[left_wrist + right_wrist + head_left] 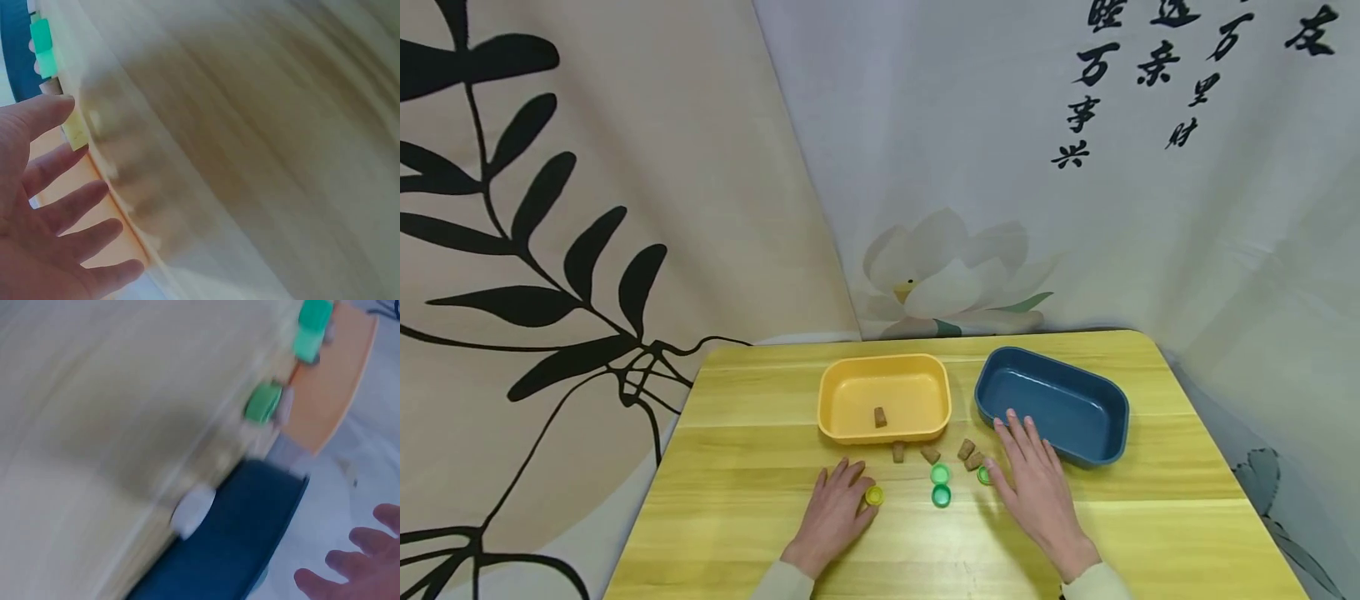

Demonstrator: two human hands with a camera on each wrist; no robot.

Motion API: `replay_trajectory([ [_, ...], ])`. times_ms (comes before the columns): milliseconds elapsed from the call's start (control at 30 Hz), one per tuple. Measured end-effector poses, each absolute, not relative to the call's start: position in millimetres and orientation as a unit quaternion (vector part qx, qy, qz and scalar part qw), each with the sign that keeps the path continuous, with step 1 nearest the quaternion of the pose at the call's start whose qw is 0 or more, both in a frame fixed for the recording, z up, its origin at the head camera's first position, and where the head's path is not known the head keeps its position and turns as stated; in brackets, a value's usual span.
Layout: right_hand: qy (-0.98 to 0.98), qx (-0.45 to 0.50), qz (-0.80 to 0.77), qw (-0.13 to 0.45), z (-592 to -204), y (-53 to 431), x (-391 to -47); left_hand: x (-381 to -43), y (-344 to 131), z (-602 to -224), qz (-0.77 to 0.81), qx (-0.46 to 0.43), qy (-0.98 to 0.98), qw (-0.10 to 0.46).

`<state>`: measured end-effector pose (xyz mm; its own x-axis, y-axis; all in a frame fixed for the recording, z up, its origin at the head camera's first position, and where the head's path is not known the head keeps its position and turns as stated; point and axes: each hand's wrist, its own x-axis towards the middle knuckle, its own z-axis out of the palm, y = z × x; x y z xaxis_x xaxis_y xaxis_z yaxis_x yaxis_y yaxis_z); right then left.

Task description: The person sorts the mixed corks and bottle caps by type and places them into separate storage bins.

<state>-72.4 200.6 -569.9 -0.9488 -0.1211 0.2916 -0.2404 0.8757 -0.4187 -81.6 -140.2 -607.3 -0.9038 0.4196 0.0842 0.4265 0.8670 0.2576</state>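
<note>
Between the thumb and index finger of my left hand (833,510) is a yellow bottle cap (874,495), pinched at its sides, in front of the yellow bin (827,425). The left wrist view shows this yellow cap (75,131) between the two fingertips, the other fingers spread. My right hand (1037,492) has its fingers extended and apart, overlapping the near left edge of the blue bin (1093,400). Close by its thumb lies a green cap (983,475), partly covered. A pale round piece (192,509) shows beside the blue bin in the right wrist view.
Two green caps, one lighter (940,473) and one darker (941,496), lie between the hands. Several small brown cork-like blocks (930,454) sit along the bins' near side. Another brown block (880,417) is inside the yellow bin. Curtains hang behind the wooden table (737,500).
</note>
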Motion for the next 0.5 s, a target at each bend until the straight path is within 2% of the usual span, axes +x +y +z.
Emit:
replay_trajectory([
  [233, -0.96, 0.024, 0.226, 0.166, -569, 259, -71, -82, -132, -599, -0.145, -0.221, -0.964, 0.037],
  [500, -0.957, -0.08, 0.234, 0.153, -581, 317, -82, -86, -113, -583, -0.167, -0.242, -0.953, 0.078],
])
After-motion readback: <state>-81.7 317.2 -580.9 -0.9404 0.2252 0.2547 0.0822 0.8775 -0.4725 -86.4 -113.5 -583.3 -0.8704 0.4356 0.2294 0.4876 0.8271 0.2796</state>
